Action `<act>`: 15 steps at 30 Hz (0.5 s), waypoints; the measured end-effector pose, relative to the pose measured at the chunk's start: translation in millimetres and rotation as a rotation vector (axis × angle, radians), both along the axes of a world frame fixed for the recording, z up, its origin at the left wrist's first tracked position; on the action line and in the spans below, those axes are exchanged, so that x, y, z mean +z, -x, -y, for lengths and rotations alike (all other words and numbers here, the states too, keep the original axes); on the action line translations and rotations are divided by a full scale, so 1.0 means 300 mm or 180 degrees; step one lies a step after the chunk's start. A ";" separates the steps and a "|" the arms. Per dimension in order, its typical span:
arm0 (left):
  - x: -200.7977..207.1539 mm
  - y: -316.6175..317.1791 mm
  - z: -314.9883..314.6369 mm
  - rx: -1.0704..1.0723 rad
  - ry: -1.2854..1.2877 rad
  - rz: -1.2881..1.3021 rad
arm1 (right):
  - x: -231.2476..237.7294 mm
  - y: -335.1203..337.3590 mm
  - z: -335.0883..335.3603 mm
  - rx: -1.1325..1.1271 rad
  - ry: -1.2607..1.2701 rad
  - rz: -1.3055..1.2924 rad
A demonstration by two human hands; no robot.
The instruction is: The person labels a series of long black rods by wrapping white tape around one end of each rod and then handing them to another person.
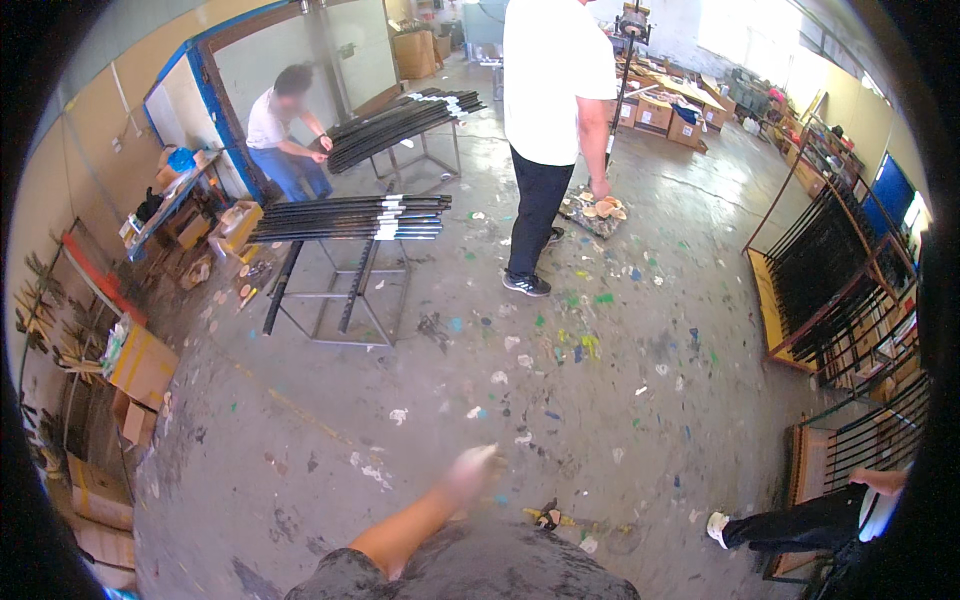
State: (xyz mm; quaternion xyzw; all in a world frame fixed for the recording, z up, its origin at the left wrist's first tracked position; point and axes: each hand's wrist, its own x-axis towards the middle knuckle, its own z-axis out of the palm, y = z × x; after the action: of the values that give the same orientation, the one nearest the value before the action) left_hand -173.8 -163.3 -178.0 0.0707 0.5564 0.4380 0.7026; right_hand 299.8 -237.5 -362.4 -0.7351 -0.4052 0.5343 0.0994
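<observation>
Only one of my arms shows: my left forearm rises from the lower edge over my dark grey patterned shirt. My left hand is blurred by motion and hangs in the air above the paint-spattered concrete floor. Nothing is visible in it, and its fingers are too smeared to read. It touches nothing. A small dark and yellow scrap lies on the floor just right of it. My right hand is out of the picture.
Black metal bars lie bundled on a steel stand ahead left. A crouching person handles a second bundle. Another person stands ahead. Black railings fill orange racks at right. A third person's leg is at lower right. Cardboard boxes line the left.
</observation>
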 end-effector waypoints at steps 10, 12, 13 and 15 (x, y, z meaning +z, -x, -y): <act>0.005 -0.065 -0.029 0.0061 -0.0155 -0.0028 | -0.370 -0.325 0.066 0.0103 -0.0478 0.0937; 0.015 -0.055 -0.013 0.0091 -0.0073 -0.0012 | -0.390 -0.351 0.023 0.0050 -0.0316 0.0454; 0.019 -0.056 -0.010 0.0109 -0.0094 -0.0008 | -0.401 -0.356 0.023 -0.0113 -0.0357 0.0282; 0.025 -0.063 -0.012 0.0109 -0.0142 0.0016 | -0.417 -0.359 0.052 -0.0225 -0.0682 0.0531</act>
State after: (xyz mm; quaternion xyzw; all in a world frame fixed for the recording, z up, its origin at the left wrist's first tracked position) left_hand -154.8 -159.5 -170.5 0.0756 0.5458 0.4624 0.6946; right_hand 407.6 -253.1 -487.5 -0.7760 -0.4407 0.4212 0.1620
